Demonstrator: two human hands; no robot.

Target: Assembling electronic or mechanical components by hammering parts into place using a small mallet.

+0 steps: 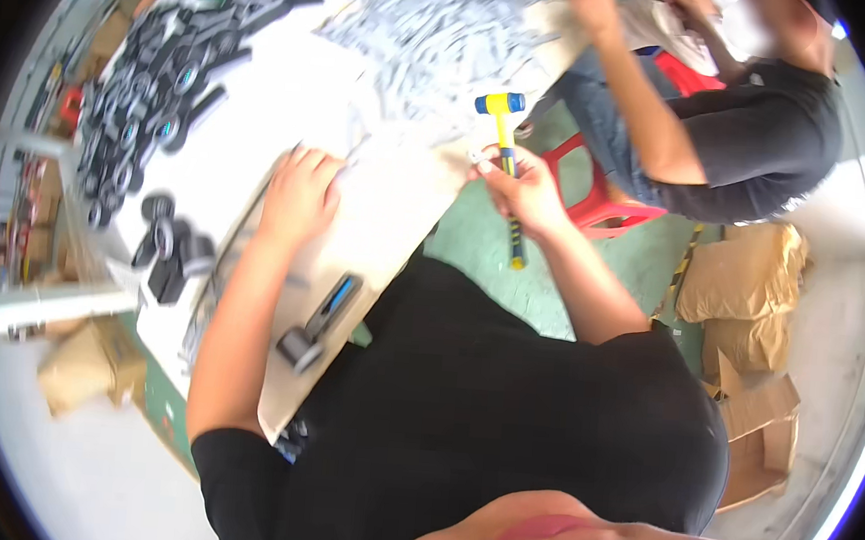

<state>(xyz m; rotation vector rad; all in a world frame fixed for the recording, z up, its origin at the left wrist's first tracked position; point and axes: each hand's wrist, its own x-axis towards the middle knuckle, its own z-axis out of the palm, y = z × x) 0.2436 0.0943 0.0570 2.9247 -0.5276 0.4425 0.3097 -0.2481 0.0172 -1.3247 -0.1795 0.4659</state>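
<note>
My right hand [526,191] is closed round the black and yellow handle of a mallet [504,127], just off the table's right edge. The mallet's yellow head with blue ends points away from me. By the thumb there is a small pale spot too blurred to name. My left hand [302,196] lies palm down on the white table [375,236], fingers stretched forward; whatever is under the palm is hidden. Between my left forearm and the near table edge lies a black bar with a wheel [318,324] at its end.
Many black wheeled parts [152,120] cover the table's left side, with a smaller group [169,242] closer in. A heap of grey strips [439,30] fills the far end. A co-worker [762,143] sits at right on a red stool [597,206]. Cardboard boxes [762,434] stand behind.
</note>
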